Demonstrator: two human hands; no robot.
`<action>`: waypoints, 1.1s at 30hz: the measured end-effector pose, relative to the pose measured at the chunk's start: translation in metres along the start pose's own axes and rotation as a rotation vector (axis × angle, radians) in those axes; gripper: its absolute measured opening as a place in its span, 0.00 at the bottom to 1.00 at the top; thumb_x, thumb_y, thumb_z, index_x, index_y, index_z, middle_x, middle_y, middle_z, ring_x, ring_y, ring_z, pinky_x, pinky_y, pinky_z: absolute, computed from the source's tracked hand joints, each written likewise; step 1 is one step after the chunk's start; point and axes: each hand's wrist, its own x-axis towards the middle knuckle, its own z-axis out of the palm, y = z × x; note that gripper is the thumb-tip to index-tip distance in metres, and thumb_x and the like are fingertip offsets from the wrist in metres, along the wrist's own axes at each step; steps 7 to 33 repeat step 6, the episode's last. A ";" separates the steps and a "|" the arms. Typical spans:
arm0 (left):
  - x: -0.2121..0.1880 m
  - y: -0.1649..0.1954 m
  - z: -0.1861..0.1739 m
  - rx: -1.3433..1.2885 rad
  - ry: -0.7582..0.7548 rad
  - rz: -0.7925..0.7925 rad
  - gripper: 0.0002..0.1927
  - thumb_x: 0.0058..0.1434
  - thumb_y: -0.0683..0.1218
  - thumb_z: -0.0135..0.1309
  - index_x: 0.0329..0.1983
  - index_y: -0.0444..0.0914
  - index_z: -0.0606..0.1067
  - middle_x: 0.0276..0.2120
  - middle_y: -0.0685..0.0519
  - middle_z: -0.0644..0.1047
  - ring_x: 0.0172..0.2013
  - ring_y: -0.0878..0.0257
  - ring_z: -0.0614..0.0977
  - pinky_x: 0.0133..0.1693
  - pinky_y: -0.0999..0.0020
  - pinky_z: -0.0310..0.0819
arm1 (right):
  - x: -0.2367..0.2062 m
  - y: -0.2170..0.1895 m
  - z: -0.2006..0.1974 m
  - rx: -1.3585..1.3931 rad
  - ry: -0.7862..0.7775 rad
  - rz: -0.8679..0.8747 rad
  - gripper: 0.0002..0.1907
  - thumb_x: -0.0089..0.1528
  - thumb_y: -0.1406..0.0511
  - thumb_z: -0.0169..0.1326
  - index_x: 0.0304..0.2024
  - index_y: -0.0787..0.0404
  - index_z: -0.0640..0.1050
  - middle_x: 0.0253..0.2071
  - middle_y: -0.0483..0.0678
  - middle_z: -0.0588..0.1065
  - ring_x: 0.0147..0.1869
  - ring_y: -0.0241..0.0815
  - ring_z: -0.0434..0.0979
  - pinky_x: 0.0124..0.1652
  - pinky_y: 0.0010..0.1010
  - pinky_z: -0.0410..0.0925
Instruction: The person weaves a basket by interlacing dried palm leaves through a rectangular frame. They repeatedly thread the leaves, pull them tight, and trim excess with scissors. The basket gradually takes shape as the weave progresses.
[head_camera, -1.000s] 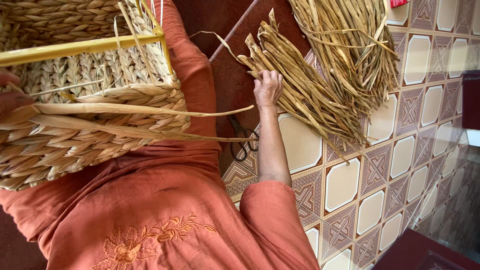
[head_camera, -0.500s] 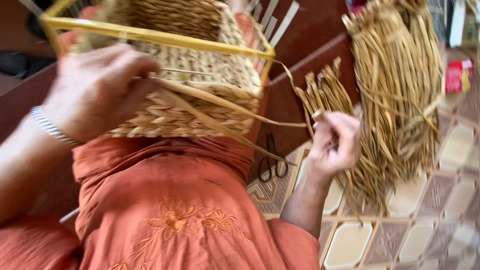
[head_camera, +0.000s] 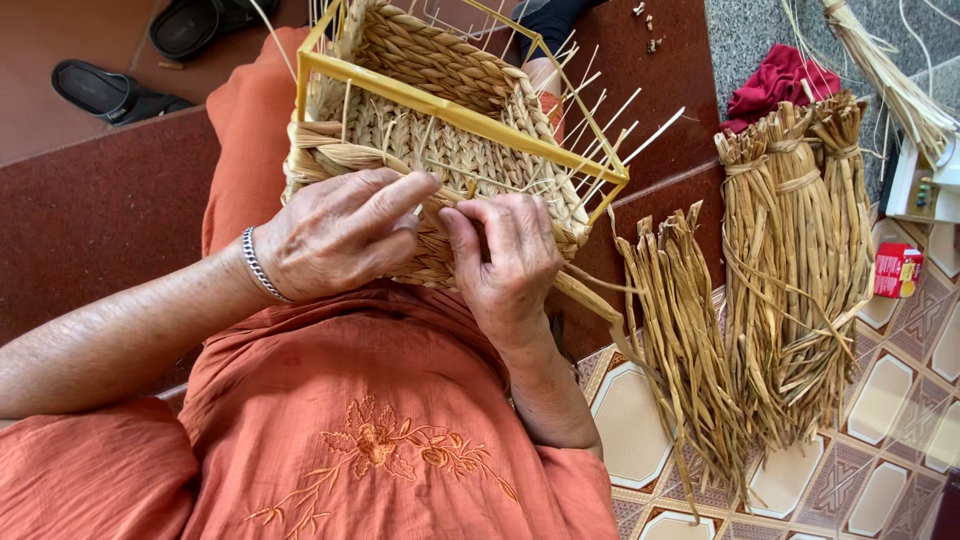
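- The left hand (head_camera: 335, 235), at the middle left of the frame, presses its bent fingers on the basket (head_camera: 440, 130) on the lap.
- The right hand (head_camera: 505, 255) pinches a straw strand at the basket's near edge; a moment ago it reached toward the straw bundles (head_camera: 790, 260).
- A hard pull might snap that dry strand.

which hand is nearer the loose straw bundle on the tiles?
Right. The right hand works the basket edge beside the loose straw bundle; the left hand is farther away, across the basket.
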 end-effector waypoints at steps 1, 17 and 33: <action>0.003 -0.001 -0.002 0.009 0.002 0.018 0.08 0.54 0.41 0.60 0.29 0.34 0.72 0.57 0.39 0.73 0.47 0.50 0.82 0.45 0.60 0.82 | 0.002 -0.001 0.002 -0.014 0.005 0.000 0.10 0.64 0.67 0.67 0.39 0.60 0.76 0.37 0.47 0.74 0.42 0.46 0.76 0.41 0.37 0.71; 0.018 -0.017 -0.037 0.022 0.022 0.099 0.09 0.50 0.42 0.59 0.27 0.34 0.70 0.59 0.37 0.72 0.50 0.48 0.82 0.49 0.55 0.83 | 0.004 0.005 0.015 -0.097 0.008 -0.029 0.13 0.62 0.67 0.68 0.36 0.60 0.74 0.34 0.48 0.71 0.40 0.46 0.74 0.36 0.36 0.70; 0.018 -0.017 -0.037 0.022 0.022 0.099 0.09 0.50 0.42 0.59 0.27 0.34 0.70 0.59 0.37 0.72 0.50 0.48 0.82 0.49 0.55 0.83 | 0.004 0.005 0.015 -0.097 0.008 -0.029 0.13 0.62 0.67 0.68 0.36 0.60 0.74 0.34 0.48 0.71 0.40 0.46 0.74 0.36 0.36 0.70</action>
